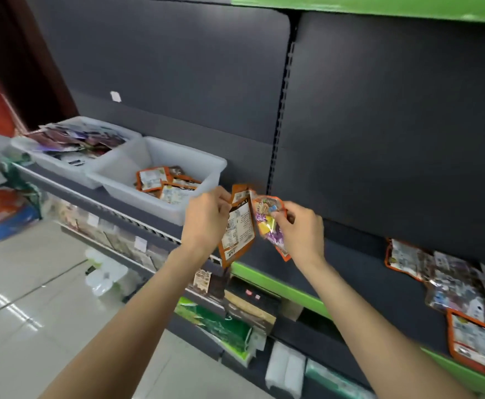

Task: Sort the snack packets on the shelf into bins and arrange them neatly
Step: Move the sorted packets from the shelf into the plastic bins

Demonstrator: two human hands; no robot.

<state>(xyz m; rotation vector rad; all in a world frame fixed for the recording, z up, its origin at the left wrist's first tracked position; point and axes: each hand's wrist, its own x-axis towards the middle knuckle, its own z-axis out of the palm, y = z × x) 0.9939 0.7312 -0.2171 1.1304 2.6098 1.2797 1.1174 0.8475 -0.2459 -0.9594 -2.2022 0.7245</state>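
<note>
My left hand (206, 218) grips orange-edged snack packets (237, 228) with their white label sides facing me, just right of the nearer clear bin (206, 168). My right hand (301, 228) pinches a colourful orange-edged packet (267, 217) right beside them. The nearer bin holds several orange packets (163, 182). The farther clear bin (48, 156) to its left is heaped with purple and dark packets (77, 138). More loose packets (442, 280) lie on the dark shelf (350, 269) at the right.
The dark back panel (379, 125) rises behind the shelf, with a green strip along the shelf's front edge. Lower shelves below hold boxed goods (229, 326). A tiled floor (20, 312) lies at the left with red and blue items (2, 214).
</note>
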